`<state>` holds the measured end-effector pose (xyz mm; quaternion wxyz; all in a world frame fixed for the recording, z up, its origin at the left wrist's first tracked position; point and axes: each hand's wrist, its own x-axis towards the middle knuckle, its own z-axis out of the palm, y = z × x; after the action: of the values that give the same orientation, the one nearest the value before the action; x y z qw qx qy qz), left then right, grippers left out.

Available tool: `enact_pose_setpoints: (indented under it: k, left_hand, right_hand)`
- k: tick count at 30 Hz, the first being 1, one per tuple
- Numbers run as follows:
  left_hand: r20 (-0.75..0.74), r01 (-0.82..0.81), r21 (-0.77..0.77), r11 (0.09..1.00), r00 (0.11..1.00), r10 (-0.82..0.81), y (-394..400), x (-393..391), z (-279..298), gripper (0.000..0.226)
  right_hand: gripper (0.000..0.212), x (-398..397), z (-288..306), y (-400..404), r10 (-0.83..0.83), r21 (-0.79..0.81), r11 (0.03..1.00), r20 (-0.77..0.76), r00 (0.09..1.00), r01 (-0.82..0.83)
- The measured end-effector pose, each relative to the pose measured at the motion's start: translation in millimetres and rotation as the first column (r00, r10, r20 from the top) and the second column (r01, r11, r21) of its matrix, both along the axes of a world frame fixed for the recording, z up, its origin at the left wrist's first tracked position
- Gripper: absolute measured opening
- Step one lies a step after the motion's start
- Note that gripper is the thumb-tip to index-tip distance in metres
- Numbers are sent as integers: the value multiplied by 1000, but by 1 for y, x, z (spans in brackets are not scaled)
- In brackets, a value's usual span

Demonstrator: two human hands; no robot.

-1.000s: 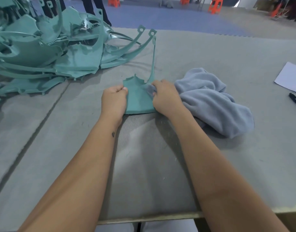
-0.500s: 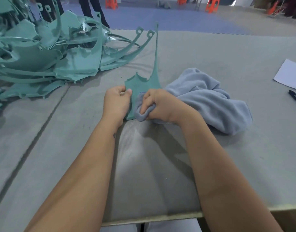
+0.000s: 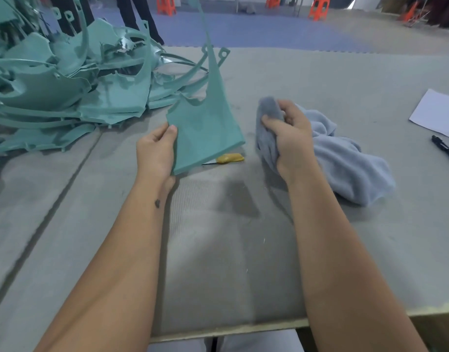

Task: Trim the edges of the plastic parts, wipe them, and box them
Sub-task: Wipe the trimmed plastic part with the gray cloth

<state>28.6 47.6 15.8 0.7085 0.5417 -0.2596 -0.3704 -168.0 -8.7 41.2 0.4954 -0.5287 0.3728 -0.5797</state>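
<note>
My left hand [image 3: 156,151] grips the left edge of a teal plastic part [image 3: 205,128], raised off the table and tilted, its long thin arm reaching up past the top of the view. My right hand [image 3: 289,133] holds a bunched fold of the grey-blue cloth [image 3: 345,158], lifted a little to the right of the part and apart from it. The rest of the cloth lies on the table. A yellow-handled knife [image 3: 229,158] lies on the table under the part's lower edge, its blade mostly hidden.
A large heap of teal plastic parts [image 3: 66,85] fills the far left of the grey table [image 3: 218,250]. A white sheet of paper [image 3: 439,113] and a black pen [image 3: 445,149] lie at the right edge. A person's legs and orange stools stand beyond the table.
The part has been lifted off the table and tilted up by my left hand. My right hand with the cloth has come off the part and moved right. The knife has come into view.
</note>
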Motion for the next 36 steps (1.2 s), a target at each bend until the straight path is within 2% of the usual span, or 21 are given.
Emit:
enact_pose_setpoints:
  k: [1, 2, 4, 6, 8, 10, 12, 14, 16, 18, 21, 23, 25, 27, 31, 33, 36]
  left_hand:
    - [-8, 2, -17, 1000, 1000, -2, 1, 0, 1, 20]
    - [-2, 6, -34, 999, 1000, -6, 1, 1, 2, 19]
    - [35, 26, -58, 998, 999, -24, 2, 0, 3, 20]
    - [32, 39, -80, 996, 999, -37, 2, -2, 6, 18]
    - [-84, 75, -112, 991, 993, -85, 2, -4, 9, 17]
    - [-285, 165, -179, 970, 935, -212, 6, -4, 10, 34]
    - [-432, 249, -311, 917, 822, -370, 9, -2, 10, 57]
    - [-428, 324, -421, 847, 753, -500, 12, -9, 12, 65]
    - [-395, 354, -372, 858, 776, -491, 10, -28, 14, 59]
    - [-357, 324, -275, 905, 840, -409, 5, -46, 12, 52]
    - [-292, 190, -179, 965, 927, -237, 0, -52, 7, 21]
    - [-206, 108, -104, 989, 970, -128, -2, -44, 7, 15]
    - [-172, 76, -78, 994, 981, -88, -1, -38, 7, 14]
    - [-168, 102, -88, 991, 979, -116, 1, -32, 7, 16]
    - [-123, 208, -55, 977, 969, -213, 6, -22, 10, 18]
    - [-123, 263, -51, 963, 956, -267, 9, -19, 10, 19]
    - [-155, 360, -23, 932, 920, -360, 14, -6, 12, 22]
  right_hand:
    - [21, 1, 2, 0, 96, 21, 995, 103, 990, -99]
    - [18, 2, 4, 0, 179, 46, 981, 129, 975, -186]
    - [19, 7, 6, 3, 312, 90, 945, 32, 950, -313]
    - [21, 10, 1, 6, 388, 66, 921, -120, 914, -383]
    - [26, 11, -3, 11, 405, 22, 912, -211, 890, -410]
    - [28, 16, -2, 15, 297, -28, 951, -203, 933, -309]
    - [26, 25, 1, 15, 41, -54, 997, -134, 990, -49]
    - [22, 36, 3, 16, -161, -38, 987, -65, 985, 159]
    - [21, 47, -1, 17, -231, -5, 973, -23, 973, 231]
    - [19, 56, -7, 18, -209, -4, 978, -46, 977, 209]
    - [16, 62, -12, 17, -128, -33, 992, -109, 986, 125]
    - [15, 64, -14, 13, -119, -51, 992, -147, 982, 112]
    - [13, 67, -15, 9, -123, -53, 992, -190, 974, 115]
    - [16, 71, -14, 5, -133, -11, 991, -208, 969, 134]
    - [40, 71, -11, -7, -182, 153, 967, -145, 972, 204]
    - [33, 67, -9, -14, -193, 195, 960, -67, 979, 203]
    - [13, 61, -13, -19, -183, 173, 968, -4, 983, 181]
